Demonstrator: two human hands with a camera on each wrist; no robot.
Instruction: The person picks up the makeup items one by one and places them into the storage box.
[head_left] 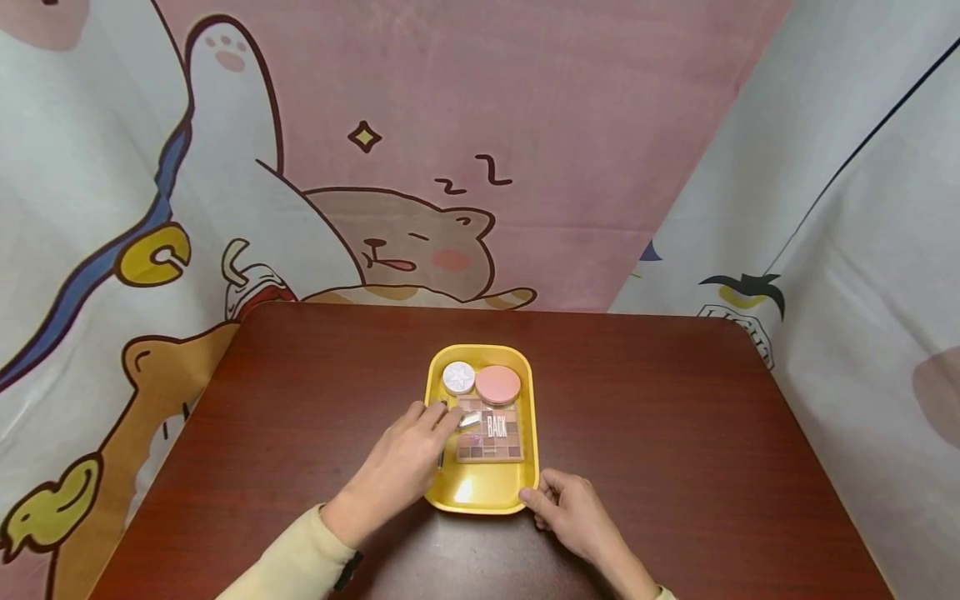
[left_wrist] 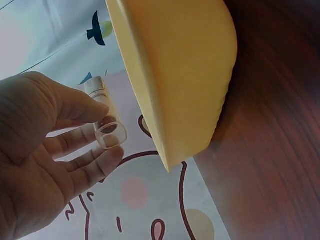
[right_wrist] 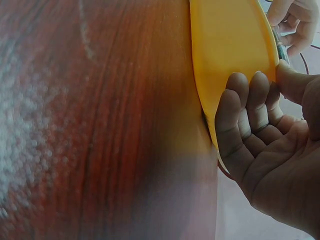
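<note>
A yellow tray [head_left: 480, 492] stands on the table. Over its left side, my left hand [head_left: 408, 454] pinches a small clear lipstick tube [left_wrist: 105, 112] with a silvery end, between thumb and fingers. Beneath that hand lies an eyeshadow palette [head_left: 495, 437] marked BACK. Behind the palette sit a pink round compact [head_left: 498, 384] and a white round compact [head_left: 458, 377] with a star pattern. My right hand [head_left: 573, 512] grips the tray's near right corner, thumb on the rim and curled fingers against the outer wall [right_wrist: 230, 45].
A slim dark stick [head_left: 441, 457] lies along the tray's left inner wall, partly hidden by my left hand. The brown wooden table [head_left: 660, 417] extends around the tray. A cartoon-printed cloth [head_left: 585, 125] hangs behind and beside the table.
</note>
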